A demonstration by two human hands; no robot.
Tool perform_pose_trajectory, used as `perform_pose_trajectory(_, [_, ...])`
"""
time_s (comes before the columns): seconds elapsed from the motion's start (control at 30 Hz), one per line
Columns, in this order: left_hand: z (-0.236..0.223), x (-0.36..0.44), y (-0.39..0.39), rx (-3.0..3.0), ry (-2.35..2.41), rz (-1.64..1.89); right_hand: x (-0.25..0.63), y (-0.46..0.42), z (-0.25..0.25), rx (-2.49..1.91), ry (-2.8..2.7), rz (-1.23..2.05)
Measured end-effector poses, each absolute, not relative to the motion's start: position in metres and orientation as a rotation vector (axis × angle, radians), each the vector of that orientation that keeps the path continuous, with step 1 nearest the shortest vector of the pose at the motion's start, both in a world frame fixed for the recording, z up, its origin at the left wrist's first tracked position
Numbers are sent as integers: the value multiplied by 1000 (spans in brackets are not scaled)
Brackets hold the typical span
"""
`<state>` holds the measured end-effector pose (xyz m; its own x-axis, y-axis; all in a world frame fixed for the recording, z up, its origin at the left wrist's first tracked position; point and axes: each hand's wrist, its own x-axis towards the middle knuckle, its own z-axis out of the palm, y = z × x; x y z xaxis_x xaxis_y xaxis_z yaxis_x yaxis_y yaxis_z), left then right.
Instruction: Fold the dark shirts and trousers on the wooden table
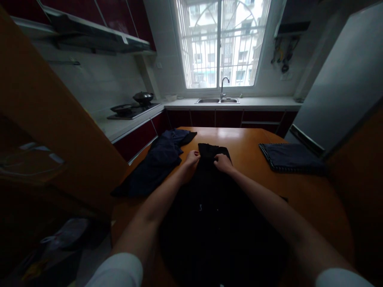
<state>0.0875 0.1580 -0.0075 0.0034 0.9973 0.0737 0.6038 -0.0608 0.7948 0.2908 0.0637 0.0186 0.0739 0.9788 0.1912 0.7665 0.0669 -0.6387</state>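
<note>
A black garment (pixel 212 191) lies stretched over the wooden table in front of me, its narrow end pointing toward the window. My left hand (pixel 193 158) pinches the left edge near that far end, fingers closed. On the opposite side my right hand (pixel 223 162) is also closed, its fingers gripping the cloth slightly inward of the right edge. Between the hands the fabric looks folded and a little rumpled. Small white marks show on the dark cloth. Its near part is too dark to make out, so the exact kind of garment cannot be told.
A dark blue garment (pixel 158 159) lies loosely on the left of the round-ended table (pixel 230 133). At the right is a folded dark cloth (pixel 291 156) with a striped edge. Beyond stand a counter with a sink (pixel 209 101) and a stove (pixel 134 111) bearing pans.
</note>
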Motion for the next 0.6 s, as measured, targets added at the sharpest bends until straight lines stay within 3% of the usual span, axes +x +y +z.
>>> perform_pose_trajectory(0.3, [-17, 111, 228, 1635, 1679, 899, 460, 108, 38, -1806, -920, 389])
perform_pose_trajectory(0.6, [-6, 179, 263, 1558, 1542, 756, 496, 114, 10, -1661, -656, 736])
